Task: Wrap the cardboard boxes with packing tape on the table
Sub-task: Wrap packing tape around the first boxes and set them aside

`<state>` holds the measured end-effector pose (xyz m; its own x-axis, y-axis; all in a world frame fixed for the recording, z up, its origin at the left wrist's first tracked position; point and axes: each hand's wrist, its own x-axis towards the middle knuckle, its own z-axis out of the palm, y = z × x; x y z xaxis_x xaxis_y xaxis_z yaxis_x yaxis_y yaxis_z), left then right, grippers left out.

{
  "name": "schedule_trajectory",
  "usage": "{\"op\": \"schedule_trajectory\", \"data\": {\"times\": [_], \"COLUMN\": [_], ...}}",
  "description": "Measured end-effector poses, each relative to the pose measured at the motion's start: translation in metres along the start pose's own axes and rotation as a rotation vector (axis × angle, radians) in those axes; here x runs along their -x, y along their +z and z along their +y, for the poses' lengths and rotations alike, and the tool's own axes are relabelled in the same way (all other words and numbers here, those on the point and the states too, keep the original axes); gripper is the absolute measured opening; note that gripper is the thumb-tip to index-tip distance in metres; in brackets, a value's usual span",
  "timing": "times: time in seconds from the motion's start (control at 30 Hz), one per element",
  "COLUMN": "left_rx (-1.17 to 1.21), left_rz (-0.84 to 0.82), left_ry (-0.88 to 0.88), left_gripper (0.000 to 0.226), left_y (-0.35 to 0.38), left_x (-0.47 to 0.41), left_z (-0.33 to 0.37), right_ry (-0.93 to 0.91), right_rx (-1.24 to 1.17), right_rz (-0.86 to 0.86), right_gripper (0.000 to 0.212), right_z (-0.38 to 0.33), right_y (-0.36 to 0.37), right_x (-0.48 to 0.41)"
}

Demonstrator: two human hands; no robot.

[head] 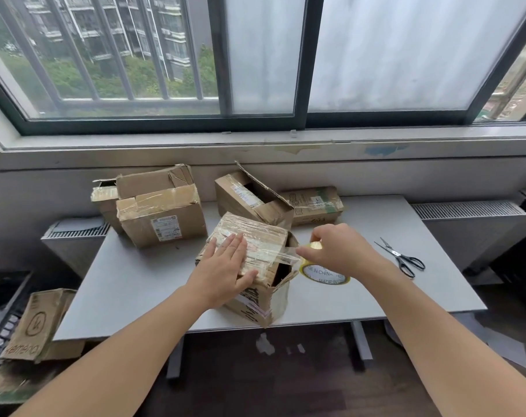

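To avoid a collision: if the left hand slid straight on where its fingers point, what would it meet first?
Probably the tilted, open brown cardboard box behind. The left hand lies flat on the tape-wrapped cardboard box, fingers pointing toward the window; the gap between the boxes is unclear.

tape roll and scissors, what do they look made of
Tape roll: clear, glossy plastic film, going by the see-through strip stretched to the box; its printed white core looks like card. Scissors: bright metal blades, black handles probably plastic.
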<state>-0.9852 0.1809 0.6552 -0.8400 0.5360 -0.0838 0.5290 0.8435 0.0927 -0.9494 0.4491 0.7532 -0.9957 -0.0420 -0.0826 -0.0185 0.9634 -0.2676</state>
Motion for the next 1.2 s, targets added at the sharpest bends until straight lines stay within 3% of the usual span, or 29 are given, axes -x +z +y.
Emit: {"op": "schedule_trajectory", "data": {"times": [0.17,0.33,0.5,0.93,1.1,1.2], "left_rx": [-0.127,-0.120,-0.134,-0.216,-0.166,-0.010], "left_rz": [0.036,-0.042,-0.058,-0.090,-0.051,-0.027], "left_ry": [0.168,0.096,0.057,-0.145,-0.063,0.068], "left_gripper": [0.073,0.100,0.087,0.095,0.103,0.110], "left_y": [-0.001,-0.010,-0.012,-0.011,-0.028,-0.049], "left_x": [0.003,0.006,0.010,0.008,-0.010,-0.035], "left_z": [0.004,0.013,0.016,0.030,0.024,0.010], "right_ry": [0.006,-0.003,-0.018,-0.139,-0.138,-0.135], "right_rx": [-0.009,0.003,-0.022,-0.164,-0.165,-0.204], "right_rz": [0.006,0.004,-0.010,0.059,0.062,0.027], "right_gripper": [0.043,0.045,0.042,0.034,0.032,0.023], "right_z": [0.000,-0.001,0.002,-0.008,-0.007,-0.006], "right_y": [-0.004,-0.001,0.000,-0.013,-0.017,-0.022], "right_x": [-0.002,-0.004,-0.005,-0.030,-0.037,-0.040]}}
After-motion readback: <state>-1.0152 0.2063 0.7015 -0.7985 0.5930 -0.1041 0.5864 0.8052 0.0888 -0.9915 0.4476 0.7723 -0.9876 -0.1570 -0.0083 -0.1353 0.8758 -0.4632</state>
